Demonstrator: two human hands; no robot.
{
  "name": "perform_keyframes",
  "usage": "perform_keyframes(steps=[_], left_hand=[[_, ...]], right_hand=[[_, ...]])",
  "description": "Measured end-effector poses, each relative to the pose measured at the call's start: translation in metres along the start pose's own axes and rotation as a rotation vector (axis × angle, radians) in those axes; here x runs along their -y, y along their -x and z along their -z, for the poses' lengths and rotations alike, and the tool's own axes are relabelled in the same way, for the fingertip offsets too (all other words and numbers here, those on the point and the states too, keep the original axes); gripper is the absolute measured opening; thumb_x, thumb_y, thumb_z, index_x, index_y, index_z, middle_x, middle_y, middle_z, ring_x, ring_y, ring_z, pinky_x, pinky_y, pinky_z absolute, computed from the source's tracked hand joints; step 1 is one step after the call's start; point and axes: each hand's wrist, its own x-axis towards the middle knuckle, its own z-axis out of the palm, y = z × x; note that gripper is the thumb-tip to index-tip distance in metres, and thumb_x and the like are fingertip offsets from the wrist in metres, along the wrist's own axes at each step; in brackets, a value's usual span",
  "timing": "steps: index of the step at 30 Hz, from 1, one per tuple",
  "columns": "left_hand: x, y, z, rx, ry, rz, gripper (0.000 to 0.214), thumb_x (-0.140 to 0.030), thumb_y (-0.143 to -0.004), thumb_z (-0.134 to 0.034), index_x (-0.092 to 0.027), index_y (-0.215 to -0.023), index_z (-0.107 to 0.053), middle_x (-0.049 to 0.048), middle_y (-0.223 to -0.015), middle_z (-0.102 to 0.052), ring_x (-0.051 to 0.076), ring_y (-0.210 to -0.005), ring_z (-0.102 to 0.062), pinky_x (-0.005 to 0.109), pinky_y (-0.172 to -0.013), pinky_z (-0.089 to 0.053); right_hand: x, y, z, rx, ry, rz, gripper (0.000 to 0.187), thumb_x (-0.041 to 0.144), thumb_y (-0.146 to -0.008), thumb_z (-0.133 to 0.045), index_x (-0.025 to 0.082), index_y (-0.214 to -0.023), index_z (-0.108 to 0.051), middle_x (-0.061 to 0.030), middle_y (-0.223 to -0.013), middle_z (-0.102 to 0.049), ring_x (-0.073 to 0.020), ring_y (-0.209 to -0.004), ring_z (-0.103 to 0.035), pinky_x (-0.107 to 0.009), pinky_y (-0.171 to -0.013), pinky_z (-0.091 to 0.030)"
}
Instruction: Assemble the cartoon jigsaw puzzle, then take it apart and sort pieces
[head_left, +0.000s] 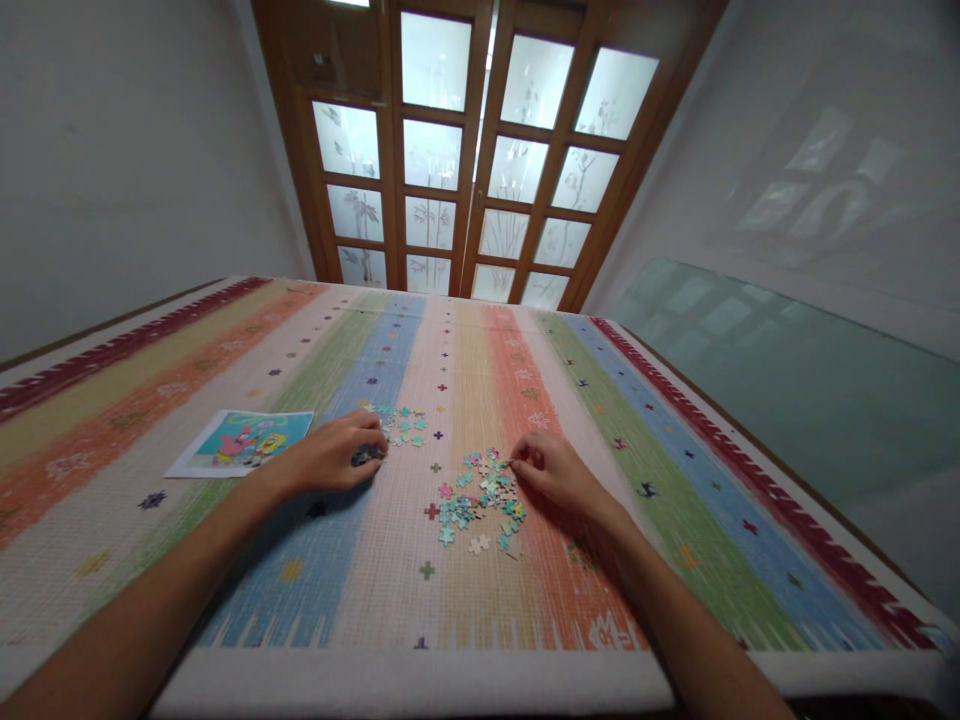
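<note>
Loose jigsaw pieces lie in two heaps on the striped cloth. My left hand [334,455] rests curled beside the smaller heap [401,424], fingers closed on a dark piece [367,456]. My right hand [551,470] sits at the right edge of the bigger heap [480,498], its fingertips pinched together at a piece there; what they grip is too small to name. A printed cartoon picture [244,441] lies flat to the left of my left hand.
The table [675,420] is covered by a cloth with coloured stripes. A glass panel [787,390] leans along the right wall. A wooden door with frosted panes [480,160] stands behind the table's far edge.
</note>
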Motion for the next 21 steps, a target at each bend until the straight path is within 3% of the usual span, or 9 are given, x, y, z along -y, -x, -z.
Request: perform_keyframes(steps=[10,17,21], left_hand=[[-0.004,-0.001,-0.003,-0.018,0.001,-0.025,0.022,-0.026,-0.093,-0.051,-0.017,-0.097,-0.071,0.0085,-0.098,-0.064,0.023,-0.092,-0.061,0.034,-0.084,-0.049],[-0.019,-0.005,-0.008,-0.059,0.025,-0.095,0.022,-0.026,-0.099,-0.049,-0.018,-0.101,-0.069,0.0083,-0.096,-0.065,0.022,-0.09,-0.06,0.034,-0.081,-0.048],[-0.02,-0.006,-0.011,-0.07,0.023,-0.106,0.02,-0.026,-0.099,-0.05,-0.019,-0.101,-0.069,0.008,-0.095,-0.064,0.022,-0.089,-0.059,0.035,-0.08,-0.048]], right_hand=[[-0.003,0.001,-0.003,-0.022,0.083,0.032,0.026,0.001,-0.082,-0.057,0.018,-0.084,-0.076,-0.0072,-0.09,-0.065,-0.0213,-0.087,-0.062,-0.033,-0.081,-0.046],[0.01,0.002,-0.01,-0.018,-0.012,0.048,0.01,0.02,-0.091,-0.068,0.018,-0.091,-0.078,-0.0078,-0.094,-0.065,-0.0205,-0.085,-0.06,-0.036,-0.083,-0.047],[0.011,0.0,-0.013,-0.009,-0.043,0.029,0.01,0.018,-0.09,-0.068,0.018,-0.088,-0.078,-0.0071,-0.091,-0.066,-0.0189,-0.081,-0.059,-0.035,-0.08,-0.047]])
